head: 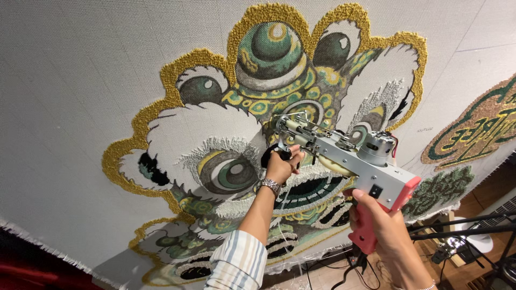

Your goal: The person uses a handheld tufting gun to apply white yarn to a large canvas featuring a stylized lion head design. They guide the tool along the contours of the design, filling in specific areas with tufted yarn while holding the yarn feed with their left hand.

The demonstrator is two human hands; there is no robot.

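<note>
Right hand (384,225) had a closed grip on tufting gun's (344,158) red handle, left hand (280,166) closed round front handle; needle at cloth (80,80) w/ lion design. Risk: tilt or uneven pressure could tear backing, skip loops.

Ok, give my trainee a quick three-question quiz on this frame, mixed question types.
1. True or false: the right hand grips the red handle of the tufting gun.
2. Which wrist wears the metal watch? A) left B) right
3. Fill in: the gun's front end points at the ____ stretched cloth.

Key: 1 true; 2 A; 3 grey. The left hand holds the gun's front grip.
</note>
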